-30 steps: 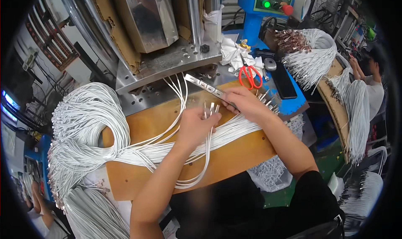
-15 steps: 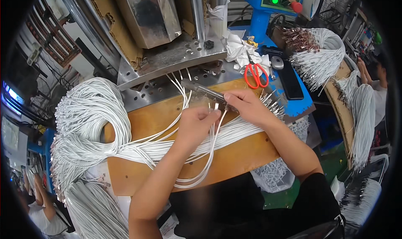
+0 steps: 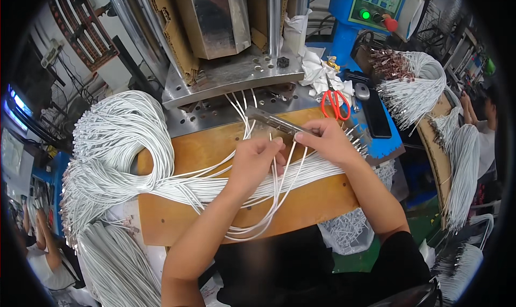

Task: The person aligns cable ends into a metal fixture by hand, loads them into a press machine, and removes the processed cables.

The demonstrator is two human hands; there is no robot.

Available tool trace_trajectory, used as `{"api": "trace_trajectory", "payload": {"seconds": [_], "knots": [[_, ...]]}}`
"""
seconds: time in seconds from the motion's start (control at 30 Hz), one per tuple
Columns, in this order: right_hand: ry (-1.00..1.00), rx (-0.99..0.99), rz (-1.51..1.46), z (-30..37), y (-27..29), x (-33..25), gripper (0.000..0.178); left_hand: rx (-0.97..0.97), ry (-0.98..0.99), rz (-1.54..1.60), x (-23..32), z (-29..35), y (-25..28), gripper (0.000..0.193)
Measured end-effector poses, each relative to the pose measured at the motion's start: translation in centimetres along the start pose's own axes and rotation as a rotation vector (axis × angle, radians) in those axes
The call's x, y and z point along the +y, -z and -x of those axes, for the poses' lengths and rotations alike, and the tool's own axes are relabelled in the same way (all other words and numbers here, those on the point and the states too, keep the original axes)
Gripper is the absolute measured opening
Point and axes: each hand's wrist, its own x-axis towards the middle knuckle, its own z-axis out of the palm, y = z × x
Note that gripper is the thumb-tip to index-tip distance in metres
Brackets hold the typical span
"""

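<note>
My right hand is closed on a narrow grey metal bar, which slants over the board. Its thumb presses near the bar's lower end, where two white cables hang down. Close beside it, my left hand pinches a thin white cable between thumb and fingertips; the cable's tip is mostly hidden. These cables loop down over a brown board. Behind my hands, a thick bundle of white cables lies across the board, its metal-tipped ends fanned out at the right.
Ahead stands a press with a steel plate; a few cables run beneath it. Coiled white cables fill the left. Red-handled scissors, a phone and a blue control box are at the right. Co-workers sit at both edges.
The view has shifted slightly. Two cables now hang at the bar by my right thumb, where one showed before. The pale connector at my left fingertips no longer shows clearly.
</note>
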Motion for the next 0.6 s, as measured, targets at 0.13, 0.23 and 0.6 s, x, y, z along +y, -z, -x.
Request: {"api": "trace_trajectory", "payload": {"seconds": [0.13, 0.23, 0.6], "knots": [[-0.004, 0.011, -0.005, 0.2, -0.1, 0.2, 0.019, -0.081, 0.062, -0.028, 0.0, 0.0, 0.5, 0.032], [0.036, -0.021, 0.05, 0.2, -0.4, 0.2, 0.018, -0.17, 0.103, -0.068, -0.3, -0.6, 1.3, 0.035], [-0.022, 0.054, -0.086, 0.2, 0.3, 0.0, 0.017, -0.302, 0.063, -0.064, 0.4, 0.3, 2.6, 0.026]]}}
